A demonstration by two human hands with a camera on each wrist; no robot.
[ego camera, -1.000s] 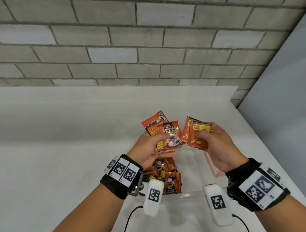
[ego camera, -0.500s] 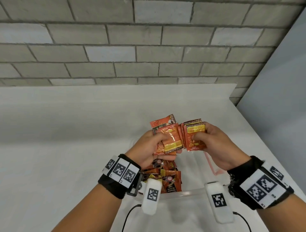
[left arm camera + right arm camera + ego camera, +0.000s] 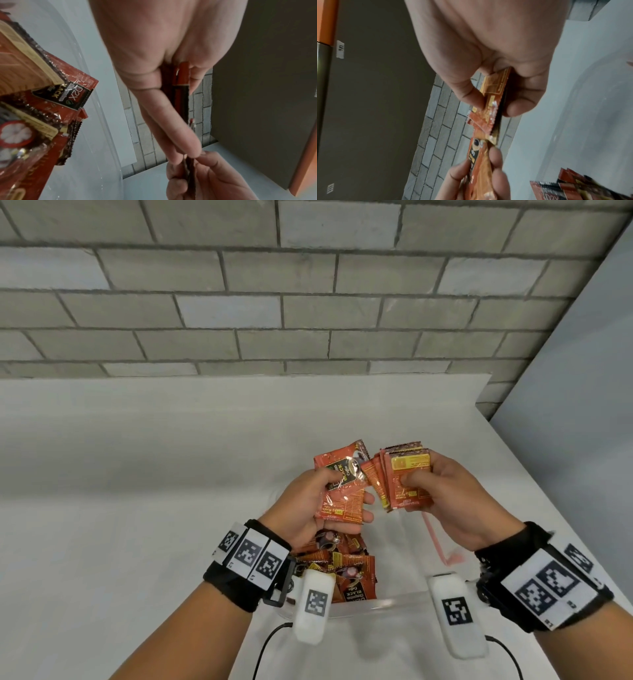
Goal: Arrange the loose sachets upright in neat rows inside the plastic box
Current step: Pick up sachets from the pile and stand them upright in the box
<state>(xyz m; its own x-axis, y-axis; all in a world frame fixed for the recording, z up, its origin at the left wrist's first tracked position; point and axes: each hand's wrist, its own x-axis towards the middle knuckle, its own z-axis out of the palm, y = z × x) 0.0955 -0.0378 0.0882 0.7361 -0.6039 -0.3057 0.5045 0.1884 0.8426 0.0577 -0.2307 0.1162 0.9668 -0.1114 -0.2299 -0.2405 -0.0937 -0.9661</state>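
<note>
**Two handfuls of sachets above the box**

Two hands hover over your plastic box [image 3: 376, 601], where loose sachets [image 3: 346, 573] lie heaped. Your left hand [image 3: 308, 505] pinches a few sachets [image 3: 342, 484], thumb on top; your right hand [image 3: 445, 505] clamps a squared stack [image 3: 404, 481]. Half a second ago the bundles overlapped; now they sit just apart.

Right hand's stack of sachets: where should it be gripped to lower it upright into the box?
Probably keep the right hand pinching the sachet stack across its flat faces, thumb in front, fingers behind, near mid-height. Edges look aligned, so lower it from above into the plastic box.
</note>
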